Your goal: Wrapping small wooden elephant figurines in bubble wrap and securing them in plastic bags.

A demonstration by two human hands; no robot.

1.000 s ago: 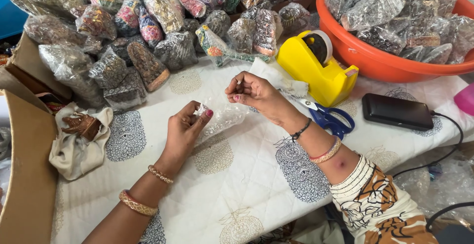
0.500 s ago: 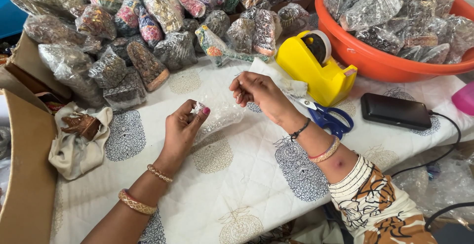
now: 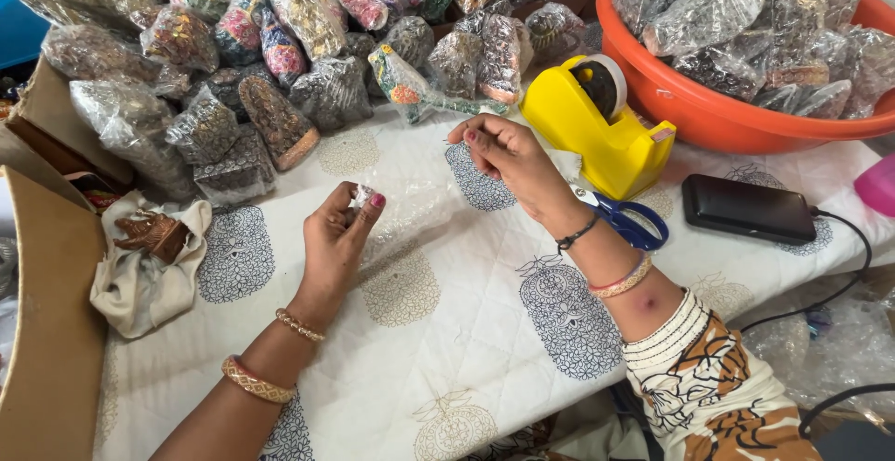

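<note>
Open quilted cloth (image 3: 447, 349) below both hands' fingers; wrapped figurines (image 3: 280, 79) beyond, yellow tape dispenser (image 3: 597, 130) right, block passage.

R hand (image 3: 503, 153) lifted slightly away.

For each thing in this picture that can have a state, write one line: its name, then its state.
left hand: pinching a small bubble-wrapped piece
right hand: raised, fingers pinched together
small bubble-wrapped piece: wrapped, held above the table
tape dispenser: upright, roll loaded
scissors: lying flat, blades hidden
phone: screen dark, cable attached
orange tub: full of wrapped items
</note>
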